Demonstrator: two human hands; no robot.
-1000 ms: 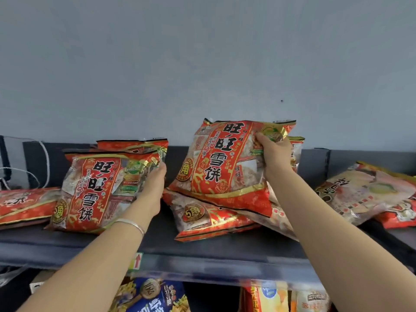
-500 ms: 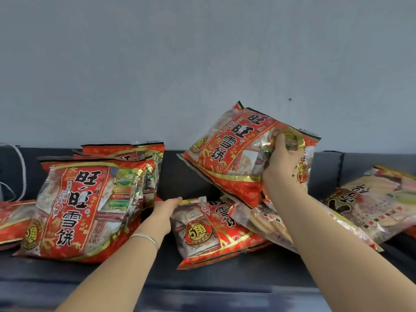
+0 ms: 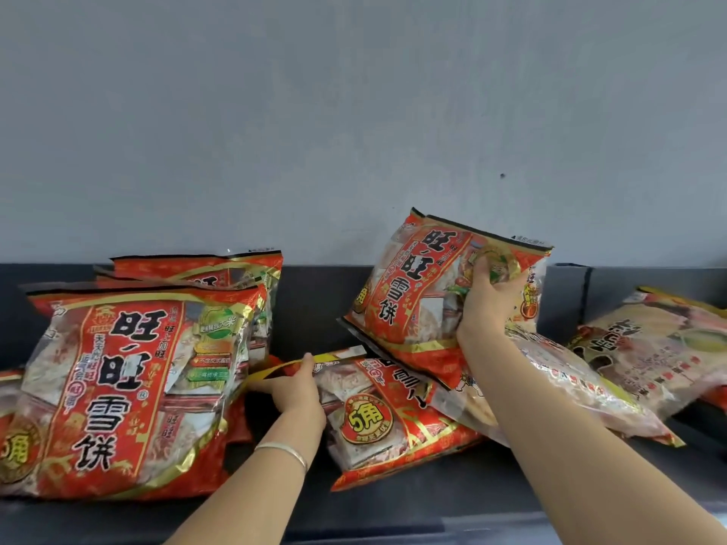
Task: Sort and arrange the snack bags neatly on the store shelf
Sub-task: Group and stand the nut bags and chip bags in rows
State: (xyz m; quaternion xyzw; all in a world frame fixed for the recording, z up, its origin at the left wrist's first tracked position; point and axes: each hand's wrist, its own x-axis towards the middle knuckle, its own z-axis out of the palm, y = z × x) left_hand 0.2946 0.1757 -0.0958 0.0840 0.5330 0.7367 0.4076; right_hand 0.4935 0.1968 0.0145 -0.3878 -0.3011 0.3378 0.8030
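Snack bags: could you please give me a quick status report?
Right hand grips a lifted red bag. Left hand pinches the flat bag underneath. Standing stack beside; pale bags still jumbled.

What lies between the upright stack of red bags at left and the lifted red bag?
In the head view: the left hand reaching onto a flat-lying red bag, with bare dark shelf behind.

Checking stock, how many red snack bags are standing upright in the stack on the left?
3: the front bag, a second bag just behind it, and a third bag at the back. More may be hidden behind.
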